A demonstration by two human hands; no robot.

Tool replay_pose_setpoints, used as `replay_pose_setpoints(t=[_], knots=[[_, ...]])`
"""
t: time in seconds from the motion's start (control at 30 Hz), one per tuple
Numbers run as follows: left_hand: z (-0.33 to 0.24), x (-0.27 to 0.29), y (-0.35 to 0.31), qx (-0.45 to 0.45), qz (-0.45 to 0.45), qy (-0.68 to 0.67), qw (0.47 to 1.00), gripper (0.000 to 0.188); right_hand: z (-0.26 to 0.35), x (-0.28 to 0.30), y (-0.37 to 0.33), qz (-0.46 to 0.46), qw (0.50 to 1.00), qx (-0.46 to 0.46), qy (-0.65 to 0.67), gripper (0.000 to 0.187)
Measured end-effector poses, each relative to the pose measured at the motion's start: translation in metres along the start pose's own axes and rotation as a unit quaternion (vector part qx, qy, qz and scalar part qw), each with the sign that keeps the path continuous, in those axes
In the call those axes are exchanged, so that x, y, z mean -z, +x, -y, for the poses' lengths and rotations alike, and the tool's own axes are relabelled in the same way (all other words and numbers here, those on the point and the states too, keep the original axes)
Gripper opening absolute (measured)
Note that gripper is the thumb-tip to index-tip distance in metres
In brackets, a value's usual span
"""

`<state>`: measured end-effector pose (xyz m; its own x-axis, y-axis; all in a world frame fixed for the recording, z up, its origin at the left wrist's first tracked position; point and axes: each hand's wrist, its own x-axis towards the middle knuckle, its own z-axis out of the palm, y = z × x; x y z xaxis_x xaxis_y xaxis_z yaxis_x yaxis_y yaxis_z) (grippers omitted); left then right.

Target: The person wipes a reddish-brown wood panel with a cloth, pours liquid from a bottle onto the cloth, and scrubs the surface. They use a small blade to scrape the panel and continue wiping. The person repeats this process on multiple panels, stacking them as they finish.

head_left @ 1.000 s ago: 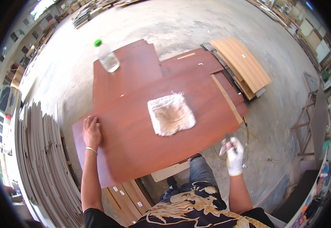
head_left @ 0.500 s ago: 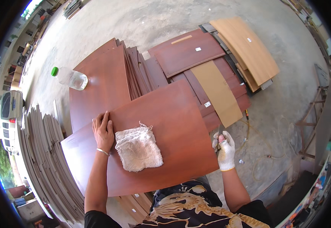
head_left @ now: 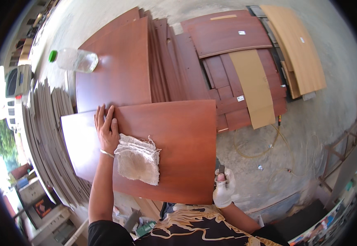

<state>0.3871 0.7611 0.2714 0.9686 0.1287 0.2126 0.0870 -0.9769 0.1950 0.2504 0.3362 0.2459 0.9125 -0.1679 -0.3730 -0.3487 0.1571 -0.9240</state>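
Observation:
A reddish-brown wood panel lies in front of me. My bare left hand rests flat near its far edge, fingers stretched out, a pale band round the wrist. A folded white terry cloth lies on the panel beside that wrist. At the panel's right edge my right hand, in a white knit glove with the thumb tip bare, is closed on a small dark flat tool. The tool's exact kind cannot be made out, and its lower part is hidden in the fingers.
A clear bottle with a green cap lies on the stacked brown panels beyond. Further right are more panels with a cardboard strip, then light wood boards. A yellow hose runs over the floor. Grey boards stand at left.
My view has shifted, and the panel now sits straighter before me. My right hand, still gripping the small tool, has moved nearer my body along the right edge. My left hand stays on the panel.

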Motion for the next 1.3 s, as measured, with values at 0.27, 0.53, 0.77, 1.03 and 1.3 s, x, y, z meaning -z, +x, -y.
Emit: replay_pose_setpoints(t=[0.27,0.53,0.77,1.03,1.3], knots=[[0.007,-0.003,-0.012,0.069,-0.027,0.066,0.995,0.052,0.05,-0.029,0.138,0.077,0.956,0.25,-0.13,0.027],[0.014,-0.012,-0.018,0.177,-0.018,0.09,0.98,0.068,0.091,-0.072,0.215,0.169,0.909,0.347,-0.159,0.012],[0.014,-0.011,-0.017,0.138,-0.023,0.09,0.986,0.066,0.083,-0.074,0.179,0.079,0.906,0.336,-0.244,0.016],[0.003,-0.013,-0.005,0.082,-0.025,0.062,0.994,0.061,0.065,-0.044,0.128,0.211,0.858,0.319,-0.343,0.01],[-0.011,-0.014,-0.009,0.041,0.039,0.069,0.996,0.06,0.032,-0.033,0.07,0.202,0.886,0.285,-0.303,0.009]])
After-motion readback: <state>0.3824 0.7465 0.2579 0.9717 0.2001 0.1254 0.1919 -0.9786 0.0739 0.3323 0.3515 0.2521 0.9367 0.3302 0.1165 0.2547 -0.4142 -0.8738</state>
